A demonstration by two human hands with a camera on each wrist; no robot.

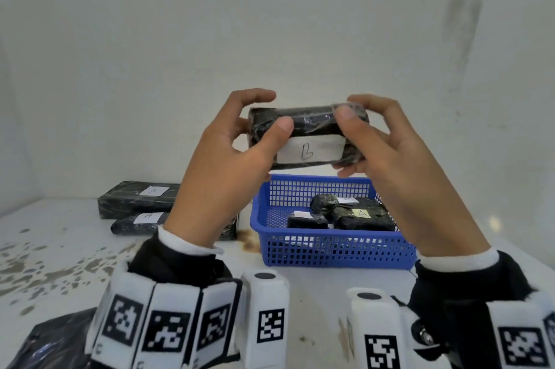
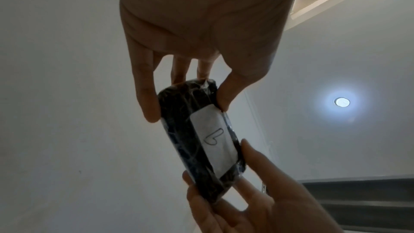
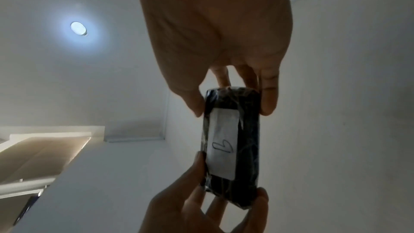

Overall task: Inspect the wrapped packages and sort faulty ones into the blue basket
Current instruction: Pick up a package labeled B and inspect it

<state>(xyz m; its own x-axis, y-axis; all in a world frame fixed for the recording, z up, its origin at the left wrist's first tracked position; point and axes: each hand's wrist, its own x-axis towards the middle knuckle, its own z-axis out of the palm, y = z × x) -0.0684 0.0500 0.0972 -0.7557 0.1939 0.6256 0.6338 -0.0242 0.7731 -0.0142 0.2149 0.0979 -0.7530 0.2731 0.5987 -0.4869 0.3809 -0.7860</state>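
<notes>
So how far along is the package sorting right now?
Three packages already lie in the blue basket. Both hands, left and right, hold up a package labelled B over it for inspection. Two packages labelled A wait on the table, untouched.

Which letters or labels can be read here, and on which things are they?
"L": white label on the held package.
"A": label on the rear package on the table.
"A": label on the front package.
"A": yellowish label on a package in the blue basket.
Other basket labels: unreadable.
</notes>
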